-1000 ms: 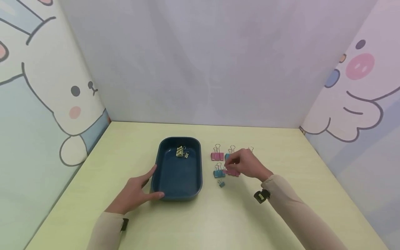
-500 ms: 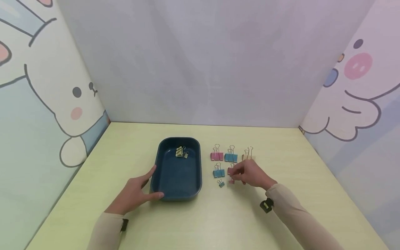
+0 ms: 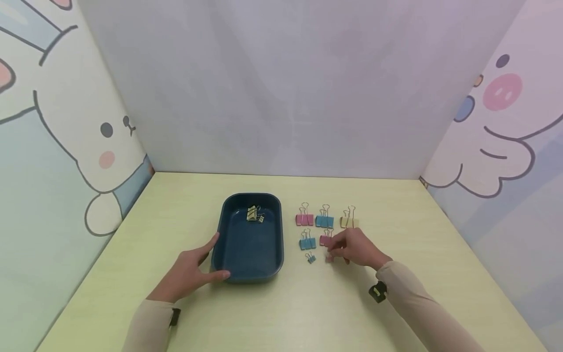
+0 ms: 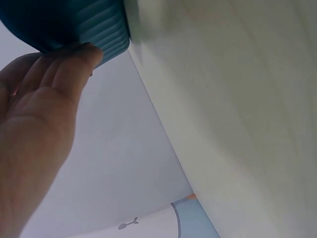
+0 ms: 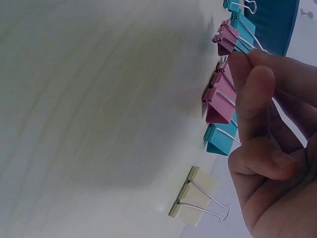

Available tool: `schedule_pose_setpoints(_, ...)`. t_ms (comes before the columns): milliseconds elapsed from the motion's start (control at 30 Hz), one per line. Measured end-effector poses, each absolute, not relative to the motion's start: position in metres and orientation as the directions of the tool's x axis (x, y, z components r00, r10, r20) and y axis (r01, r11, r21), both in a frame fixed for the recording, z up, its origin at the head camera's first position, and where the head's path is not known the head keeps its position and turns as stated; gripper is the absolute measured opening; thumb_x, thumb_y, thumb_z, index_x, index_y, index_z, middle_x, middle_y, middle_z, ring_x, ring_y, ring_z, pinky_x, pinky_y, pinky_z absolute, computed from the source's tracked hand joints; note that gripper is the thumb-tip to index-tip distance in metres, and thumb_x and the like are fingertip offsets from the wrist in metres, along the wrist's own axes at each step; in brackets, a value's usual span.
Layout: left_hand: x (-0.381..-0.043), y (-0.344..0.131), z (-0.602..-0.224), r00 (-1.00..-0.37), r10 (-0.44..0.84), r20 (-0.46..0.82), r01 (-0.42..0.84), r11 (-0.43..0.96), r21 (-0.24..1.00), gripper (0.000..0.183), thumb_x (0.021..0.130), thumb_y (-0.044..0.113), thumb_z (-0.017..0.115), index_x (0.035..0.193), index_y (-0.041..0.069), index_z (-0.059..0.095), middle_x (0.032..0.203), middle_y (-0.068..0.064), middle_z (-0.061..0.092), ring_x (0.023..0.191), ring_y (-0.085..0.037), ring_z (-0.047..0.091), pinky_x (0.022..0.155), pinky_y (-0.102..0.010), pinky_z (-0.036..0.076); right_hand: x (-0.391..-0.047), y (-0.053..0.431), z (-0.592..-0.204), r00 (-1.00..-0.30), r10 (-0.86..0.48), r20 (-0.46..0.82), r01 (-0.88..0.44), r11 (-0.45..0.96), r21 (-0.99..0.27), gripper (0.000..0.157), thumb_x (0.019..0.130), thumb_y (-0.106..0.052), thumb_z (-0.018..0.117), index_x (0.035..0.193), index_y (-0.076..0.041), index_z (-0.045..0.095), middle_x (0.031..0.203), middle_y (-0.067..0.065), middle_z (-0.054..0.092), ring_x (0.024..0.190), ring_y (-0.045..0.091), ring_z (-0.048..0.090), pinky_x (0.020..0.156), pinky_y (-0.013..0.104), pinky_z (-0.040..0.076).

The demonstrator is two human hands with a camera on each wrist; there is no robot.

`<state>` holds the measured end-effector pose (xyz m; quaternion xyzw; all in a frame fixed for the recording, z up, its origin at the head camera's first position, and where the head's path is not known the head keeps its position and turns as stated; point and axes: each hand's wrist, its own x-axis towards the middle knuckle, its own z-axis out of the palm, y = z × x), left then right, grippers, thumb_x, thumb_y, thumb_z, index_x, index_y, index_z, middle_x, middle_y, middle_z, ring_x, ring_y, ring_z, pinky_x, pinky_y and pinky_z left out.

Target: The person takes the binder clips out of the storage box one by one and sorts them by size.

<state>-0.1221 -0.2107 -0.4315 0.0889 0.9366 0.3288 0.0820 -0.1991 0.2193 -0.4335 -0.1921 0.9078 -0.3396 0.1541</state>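
My right hand (image 3: 357,247) pinches a small pink binder clip (image 5: 226,39) by its wire handles, low over the table. Just behind it stands a medium pink binder clip (image 3: 325,240). To its left are a medium blue binder clip (image 3: 307,243) and a small blue binder clip (image 3: 311,258). The back row holds a large pink binder clip (image 3: 304,220), a large blue one (image 3: 324,222) and a large cream binder clip (image 3: 349,222). My left hand (image 3: 186,274) rests spread against the near left corner of a dark blue tray (image 3: 248,279), its fingers (image 4: 72,69) along the outer wall.
Inside the tray, toward its far end, lie a gold-toned binder clip (image 3: 252,213) and a smaller one (image 3: 261,219). A pale yellow table (image 3: 396,215) extends around them. A plain grey wall (image 3: 281,98) rises behind, with cartoon-printed walls at both sides.
My right hand has moved right and toward me with the small pink clip, uncovering the medium pink, large blue and large cream clips. The left hand and tray hold their place.
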Motion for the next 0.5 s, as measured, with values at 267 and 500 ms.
schedule_pose_setpoints(267,-0.1221,-0.2106,-0.4307,-0.97,0.23,-0.08,0.128,0.762,0.635,0.105,0.079,0.059,0.078,0.159,0.014,0.027,0.16,-0.022,0.036,0.138,-0.045,0.05,0.109,-0.054,0.05,-0.1993,0.2179,-0.4339,-0.895,-0.423,-0.142,-0.235,0.717,-0.656,0.004,0.086,-0.009,0.077,0.09,-0.01,0.079,0.078,0.001,0.075,0.053,0.011,0.055,0.045,0.024,0.049)
schedule_pose_setpoints(500,-0.1225,-0.2109,-0.4317,-0.97,0.229,-0.084,0.125,0.761,0.636,0.105,0.079,0.059,0.077,0.16,0.015,0.027,0.16,-0.022,0.036,0.138,-0.045,0.05,0.109,-0.054,0.05,-0.2017,0.2166,-0.433,-0.936,-0.333,-0.118,-0.208,0.789,-0.578,0.006,0.085,-0.01,0.078,0.089,-0.013,0.08,0.076,-0.002,0.071,0.062,0.01,0.057,0.051,0.023,0.05)
